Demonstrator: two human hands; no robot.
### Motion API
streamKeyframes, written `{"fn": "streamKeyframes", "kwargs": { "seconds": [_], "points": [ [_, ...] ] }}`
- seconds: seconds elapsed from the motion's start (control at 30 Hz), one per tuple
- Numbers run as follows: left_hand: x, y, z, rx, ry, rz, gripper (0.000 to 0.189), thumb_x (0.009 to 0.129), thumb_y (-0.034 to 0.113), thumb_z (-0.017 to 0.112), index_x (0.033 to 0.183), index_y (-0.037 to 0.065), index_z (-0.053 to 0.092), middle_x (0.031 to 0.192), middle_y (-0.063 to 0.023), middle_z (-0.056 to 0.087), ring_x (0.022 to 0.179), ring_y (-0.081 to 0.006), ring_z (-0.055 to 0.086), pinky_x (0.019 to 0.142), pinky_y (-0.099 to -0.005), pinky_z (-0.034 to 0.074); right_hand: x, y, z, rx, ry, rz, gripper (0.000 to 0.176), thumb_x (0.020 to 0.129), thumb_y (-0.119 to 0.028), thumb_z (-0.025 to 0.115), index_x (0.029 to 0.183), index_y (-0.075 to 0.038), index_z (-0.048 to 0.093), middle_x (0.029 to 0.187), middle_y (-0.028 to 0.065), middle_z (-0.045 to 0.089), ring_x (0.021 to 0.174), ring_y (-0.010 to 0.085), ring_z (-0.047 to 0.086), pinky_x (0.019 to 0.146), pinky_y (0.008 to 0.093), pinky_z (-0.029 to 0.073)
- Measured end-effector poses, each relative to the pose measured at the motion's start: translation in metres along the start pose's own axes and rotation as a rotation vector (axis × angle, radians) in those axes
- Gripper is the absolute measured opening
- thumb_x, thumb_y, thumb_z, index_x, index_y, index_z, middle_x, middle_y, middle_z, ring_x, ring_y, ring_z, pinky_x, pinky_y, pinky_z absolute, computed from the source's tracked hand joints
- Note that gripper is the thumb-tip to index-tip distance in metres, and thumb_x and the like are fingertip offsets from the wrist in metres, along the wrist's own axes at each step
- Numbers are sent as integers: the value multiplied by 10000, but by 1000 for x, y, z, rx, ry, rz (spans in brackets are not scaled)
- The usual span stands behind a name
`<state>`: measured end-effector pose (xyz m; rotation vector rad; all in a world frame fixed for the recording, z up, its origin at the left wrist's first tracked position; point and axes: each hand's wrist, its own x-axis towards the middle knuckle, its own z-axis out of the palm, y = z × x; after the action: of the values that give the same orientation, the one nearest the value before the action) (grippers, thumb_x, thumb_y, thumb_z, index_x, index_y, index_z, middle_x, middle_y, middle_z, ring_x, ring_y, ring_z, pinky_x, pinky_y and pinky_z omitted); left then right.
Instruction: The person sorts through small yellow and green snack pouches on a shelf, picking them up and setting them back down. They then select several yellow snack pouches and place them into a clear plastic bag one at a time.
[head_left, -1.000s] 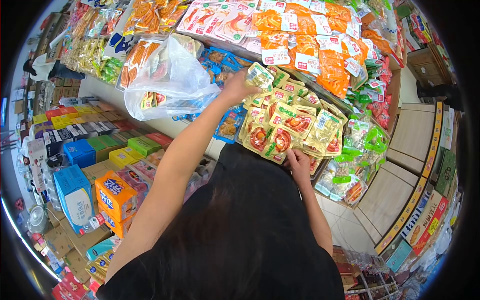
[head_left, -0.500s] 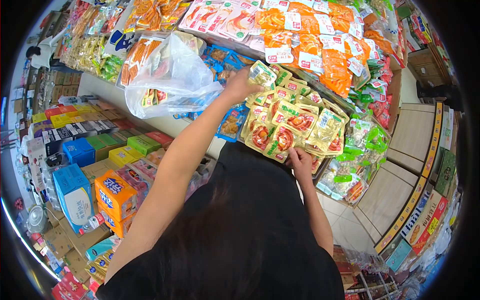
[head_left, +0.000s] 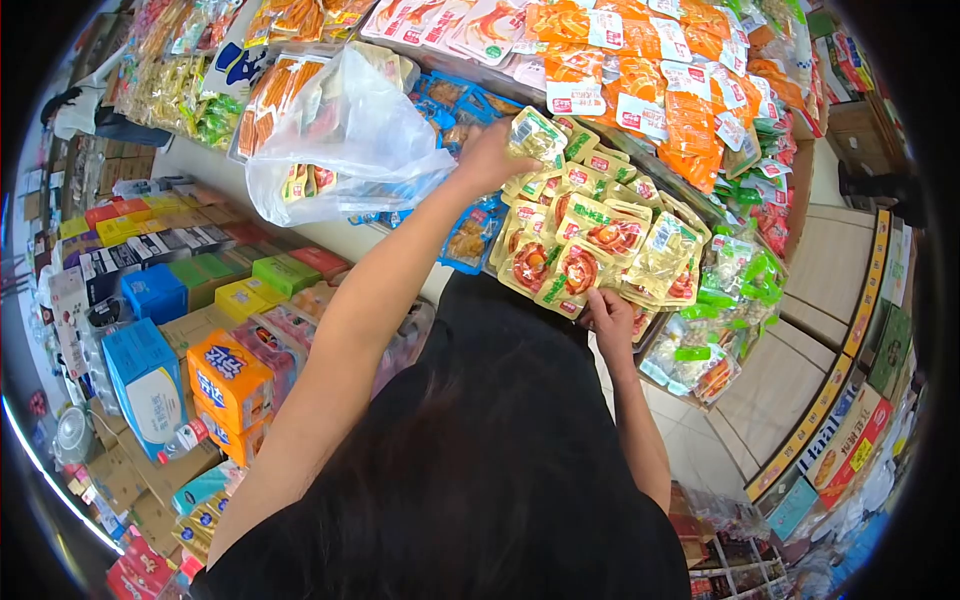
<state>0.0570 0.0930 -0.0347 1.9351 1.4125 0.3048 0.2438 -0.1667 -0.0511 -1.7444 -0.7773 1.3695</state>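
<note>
Gold snack packets (head_left: pixel 610 235) with red pictures lie heaped in a tray in front of me. My left hand (head_left: pixel 488 158) is at the heap's far left corner, its fingers closed on the edge of a snack packet (head_left: pixel 538 138) showing its label side. My right hand (head_left: pixel 607 314) is at the near edge, thumb and fingers closed at the lower corner of another snack packet (head_left: pixel 572 278). Part of each hand's grip is hidden. Left of my left hand, a translucent plastic bag (head_left: pixel 345 140) holds similar gold packets and rests over blue-wrapped snacks (head_left: pixel 470 235).
Orange snack packs (head_left: pixel 640 85) and pink-white packs (head_left: pixel 450 25) fill the trays behind. Green-and-clear bags (head_left: pixel 725 300) lie to the right. Stacked cartons, including a blue box (head_left: pixel 145 375) and orange packs (head_left: pixel 230 370), stand at left. A wooden counter (head_left: pixel 790 370) is at right.
The whole scene has shifted slightly in view as my head moved. Both hands stay at the same packets, with little visible change in their grip.
</note>
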Motion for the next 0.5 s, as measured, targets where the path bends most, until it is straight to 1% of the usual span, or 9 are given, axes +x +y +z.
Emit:
{"fn": "streamKeyframes", "kwargs": {
  "seconds": [0.27, 0.33, 0.37, 0.43, 0.5],
  "points": [
    [1, -1, 1, -1, 6, -25, 739, 639, 377, 800, 1257, 84, 519, 1121, -150, 600, 1068, -321, 476, 948, -377, 384, -1, -8, 2, -59, 13, -9, 304, 932, -260, 556, 761, -11, 599, 607, 8, 556, 524, 75, 535, 500, 220, 406],
    [-1, 3, -2, -35, -19, -33, 689, 668, 356, 777, 1213, 12, 533, 1148, -198, 582, 1064, -364, 473, 970, -411, 363, -1, -7, 3, -65, 22, -3, 303, 931, -259, 556, 759, -13, 596, 614, 6, 553, 527, 76, 535, 500, 222, 405],
    [0, 1, 0, -36, -16, -30, 689, 668, 356, 777, 1213, 12, 533, 1148, -198, 582, 1064, -364, 473, 970, -411, 363, -1, -8, 3, -66, 23, -6, 303, 931, -259, 556, 759, -13, 596, 614, 6, 553, 527, 76, 535, 500, 222, 405],
    [2, -3, 4, 7, -7, -27, 740, 642, 387, 798, 1257, 88, 516, 1131, -149, 593, 1079, -320, 474, 949, -383, 385, -2, -9, 3, -62, 19, -7, 299, 931, -256, 557, 765, -12, 601, 613, 6, 552, 524, 75, 532, 499, 224, 404],
    [2, -3, 3, 15, -1, -19, 742, 642, 391, 797, 1257, 88, 515, 1131, -149, 593, 1077, -321, 477, 949, -382, 386, -1, -8, 3, -58, 22, -11, 299, 931, -257, 558, 767, -11, 603, 613, 6, 552, 523, 76, 532, 500, 223, 405]
  ]
}}
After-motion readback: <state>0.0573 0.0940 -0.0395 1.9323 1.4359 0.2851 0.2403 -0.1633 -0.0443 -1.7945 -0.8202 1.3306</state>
